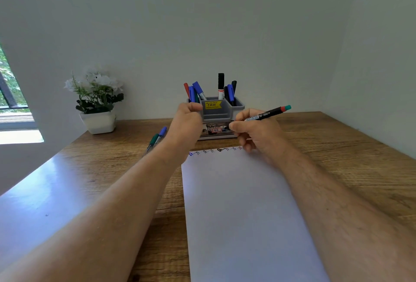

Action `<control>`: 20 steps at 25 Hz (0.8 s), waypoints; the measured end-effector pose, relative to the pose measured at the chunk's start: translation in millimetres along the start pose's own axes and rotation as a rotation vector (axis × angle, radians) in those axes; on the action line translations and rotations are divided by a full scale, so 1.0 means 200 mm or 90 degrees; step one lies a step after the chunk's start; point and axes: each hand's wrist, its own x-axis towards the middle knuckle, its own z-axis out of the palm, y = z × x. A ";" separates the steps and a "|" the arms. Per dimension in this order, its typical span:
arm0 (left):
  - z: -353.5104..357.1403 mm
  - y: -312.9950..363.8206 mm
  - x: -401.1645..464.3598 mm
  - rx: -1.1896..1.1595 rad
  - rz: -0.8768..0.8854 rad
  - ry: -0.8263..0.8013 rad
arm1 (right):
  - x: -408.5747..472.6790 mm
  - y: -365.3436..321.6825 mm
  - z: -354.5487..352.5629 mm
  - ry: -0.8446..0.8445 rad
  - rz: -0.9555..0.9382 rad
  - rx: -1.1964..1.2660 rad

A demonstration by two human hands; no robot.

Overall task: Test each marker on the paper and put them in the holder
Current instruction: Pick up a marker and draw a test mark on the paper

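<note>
Right hand point(256, 131) raised above the far edge of the paper point(245, 214), fingers point(238, 127) pinched around a black marker point(266, 113). Marker held slanting up and to the right, red band and green end at the high tip, writing end hidden behind the thumb and possibly still capped. Left hand point(186, 121) lifted just in front of the holder point(225, 110), fingers curled in and pressed together; hard to tell whether anything small sits inside the fist. Holder a grey tray at the back of the table point(337, 146), against the wall, yellow price sticker point(212, 104) on its front. Left compartment holding a red marker point(186, 89) and blue markers point(197, 91), all leaning left; right compartment holding a tall black marker point(221, 85) upright beside dark blue and black ones point(231, 92). Two more markers, one green point(153, 140) and one blue point(161, 134), lying side by side on the table left of the left wrist. Row of small scribbles point(216, 151) in blue, black and red along the paper's far edge, just below the right hand. White potted plant point(98, 103) standing at the far left of the table.
</note>
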 end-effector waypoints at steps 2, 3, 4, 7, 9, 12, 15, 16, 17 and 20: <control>-0.01 0.02 0.00 -0.131 -0.057 0.030 | -0.01 -0.01 0.01 -0.023 0.002 0.080; -0.01 0.03 0.00 -0.191 -0.075 0.037 | -0.01 -0.01 0.01 -0.028 0.011 0.129; -0.01 0.03 0.00 -0.237 -0.087 0.045 | -0.01 -0.01 0.00 -0.035 0.019 0.176; -0.01 0.04 -0.01 -0.314 -0.109 0.067 | -0.01 -0.03 0.00 -0.053 0.017 0.268; -0.01 0.04 -0.02 -0.329 -0.120 0.069 | -0.01 -0.03 0.01 -0.059 0.013 0.282; 0.00 0.05 -0.03 -0.331 -0.121 0.065 | -0.01 -0.03 0.02 -0.061 0.020 0.252; 0.01 0.06 -0.05 -0.334 -0.117 0.055 | -0.01 -0.03 0.02 -0.057 0.032 0.239; 0.01 0.06 -0.05 -0.332 -0.115 0.052 | 0.00 -0.02 0.02 -0.060 0.031 0.236; 0.01 0.06 -0.06 -0.328 -0.112 0.048 | 0.00 -0.02 0.02 -0.064 0.029 0.234; 0.01 0.06 -0.06 -0.305 -0.094 0.028 | 0.00 -0.01 0.02 -0.076 0.035 0.234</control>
